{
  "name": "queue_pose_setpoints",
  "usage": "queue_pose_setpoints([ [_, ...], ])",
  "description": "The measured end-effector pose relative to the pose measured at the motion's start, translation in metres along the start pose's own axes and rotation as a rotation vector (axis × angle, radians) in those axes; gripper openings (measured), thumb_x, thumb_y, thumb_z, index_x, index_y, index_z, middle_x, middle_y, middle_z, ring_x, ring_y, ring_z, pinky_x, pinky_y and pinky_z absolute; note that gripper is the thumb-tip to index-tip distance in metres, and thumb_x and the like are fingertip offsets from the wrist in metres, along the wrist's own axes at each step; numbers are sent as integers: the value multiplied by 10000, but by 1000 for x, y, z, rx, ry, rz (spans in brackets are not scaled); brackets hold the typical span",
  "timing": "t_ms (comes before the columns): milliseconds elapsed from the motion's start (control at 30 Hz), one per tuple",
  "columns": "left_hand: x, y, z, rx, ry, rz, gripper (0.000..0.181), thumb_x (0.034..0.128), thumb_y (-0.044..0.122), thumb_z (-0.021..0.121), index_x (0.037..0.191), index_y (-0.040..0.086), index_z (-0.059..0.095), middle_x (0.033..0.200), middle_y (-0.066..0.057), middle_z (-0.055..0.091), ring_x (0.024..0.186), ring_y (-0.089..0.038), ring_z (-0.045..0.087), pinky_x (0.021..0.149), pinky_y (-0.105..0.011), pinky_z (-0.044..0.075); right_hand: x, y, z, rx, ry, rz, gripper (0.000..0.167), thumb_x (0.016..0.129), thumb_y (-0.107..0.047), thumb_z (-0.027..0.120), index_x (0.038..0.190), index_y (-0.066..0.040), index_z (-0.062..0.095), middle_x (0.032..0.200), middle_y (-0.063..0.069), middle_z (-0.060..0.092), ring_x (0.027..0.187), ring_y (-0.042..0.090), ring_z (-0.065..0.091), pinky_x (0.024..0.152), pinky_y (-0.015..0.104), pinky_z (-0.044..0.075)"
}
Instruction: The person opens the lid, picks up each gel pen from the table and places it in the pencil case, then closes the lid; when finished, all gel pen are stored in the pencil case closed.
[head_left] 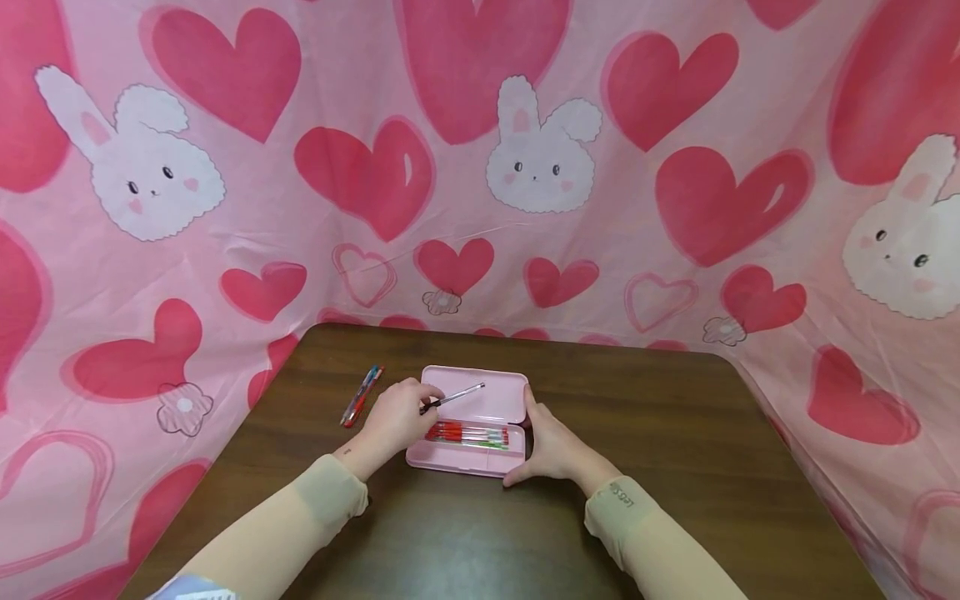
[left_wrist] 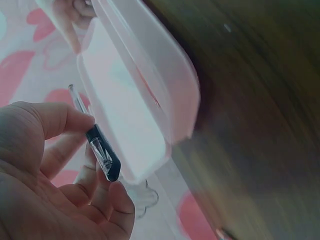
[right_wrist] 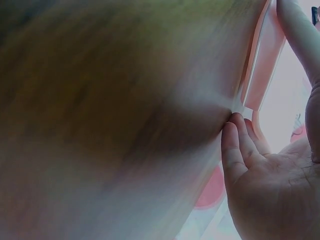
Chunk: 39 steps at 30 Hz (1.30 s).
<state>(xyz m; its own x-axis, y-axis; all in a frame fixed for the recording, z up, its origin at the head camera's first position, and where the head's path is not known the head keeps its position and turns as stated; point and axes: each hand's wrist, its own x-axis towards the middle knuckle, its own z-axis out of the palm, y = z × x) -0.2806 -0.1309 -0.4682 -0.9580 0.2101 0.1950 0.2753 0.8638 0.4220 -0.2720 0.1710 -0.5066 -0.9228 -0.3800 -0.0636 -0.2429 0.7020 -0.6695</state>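
A pink pencil case (head_left: 442, 456) lies open on the table, its lid laid back away from the person. Several red pens and a green one (head_left: 487, 445) lie in the rear part of its base. My left hand (head_left: 397, 417) pinches a clear pen with a black cap (head_left: 461, 395) over the case; the left wrist view shows the thumb and fingers of my left hand (left_wrist: 65, 165) around the black end (left_wrist: 102, 152). My right hand (head_left: 558, 450) spans the case's right side with extended fingers and thumb; in the right wrist view, my right hand's fingertips (right_wrist: 234, 120) are near the case's edge (right_wrist: 264, 65).
A small group of pens (head_left: 362, 396), with blue and red among them, lies on the brown table (head_left: 645, 417) left of the case. A pink cloth (head_left: 465, 217) with hearts and rabbits hangs behind the table and along both sides.
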Motion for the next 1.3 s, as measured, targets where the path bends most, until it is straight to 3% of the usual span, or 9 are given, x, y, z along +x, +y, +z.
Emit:
queue_pose_setpoints([
  [167,4,11,12,12,-27,75,192,935,185,845,1127,195,859,1027,-46,770,922,-222,679,868,-455,575,0,2,0,3,3,-7,1675,603,-497,1084,1778,-180,-67,1627,138,435,1420,284,522,1301,563,404],
  [500,5,18,30,6,-89,134,204,932,158,823,1123,216,869,986,-20,748,907,-184,653,854,-425,576,2,3,1,-2,-7,-10,1676,606,-513,1080,1778,-183,-72,1688,151,390,1472,289,502,1313,555,387],
  [733,2,21,37,6,-100,184,207,934,127,813,1119,193,880,973,-46,749,916,-242,665,821,-473,558,2,2,0,-15,-8,-19,1679,611,-504,1081,1774,-152,-78,1666,167,409,1465,295,509,1310,550,393],
  [933,0,20,43,18,-151,146,214,960,166,802,1151,219,882,1004,-49,749,958,-253,659,859,-498,539,1,1,0,-6,-7,-21,1668,619,-491,1080,1773,-146,-73,1673,182,398,1477,308,497,1315,555,384],
  [1300,-3,18,42,34,-180,98,234,973,191,798,1183,257,878,1026,-31,734,979,-244,640,814,-465,471,0,0,0,-11,1,-20,1675,606,-495,1086,1774,-128,-57,1594,170,456,1415,289,527,1301,551,404],
])
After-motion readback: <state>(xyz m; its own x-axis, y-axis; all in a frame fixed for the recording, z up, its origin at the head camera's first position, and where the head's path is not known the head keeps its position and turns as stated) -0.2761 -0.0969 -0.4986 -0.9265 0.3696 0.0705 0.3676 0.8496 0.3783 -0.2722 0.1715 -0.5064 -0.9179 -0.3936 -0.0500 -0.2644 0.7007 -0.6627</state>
